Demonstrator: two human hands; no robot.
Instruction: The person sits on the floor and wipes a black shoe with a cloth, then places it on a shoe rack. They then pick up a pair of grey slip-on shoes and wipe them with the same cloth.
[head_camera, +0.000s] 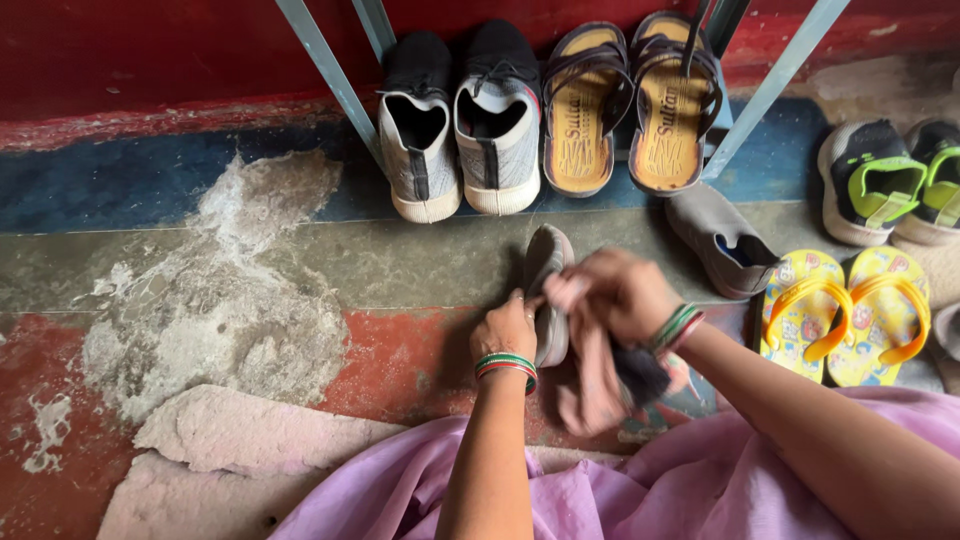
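Lilac cloth (640, 490) over the person's lap fills the near edge of the view, and both forearms reach out from it to a grey slip-on shoe (547, 262) standing on its side on the worn painted floor (250, 300); the left hand (503, 330) steadies the shoe, its fingers closed against the side near the heel; the right hand (612, 292) has its fingers bunched and clamped on a dusty pink rag (590, 385), which is pressed to the shoe's upper and hangs down below the wrist; the step in hand looks like wiping the shoe clean; the next move, as I judge it, calls for a firm left-hand hold while the rag is drawn along the upper toward the toe. Its grey mate (722, 240) lies just to the right; grey sneakers (460, 130) and brown sandals (625, 110) stand under a metal rack against the red wall; yellow flip-flops (845, 315) lie at right.
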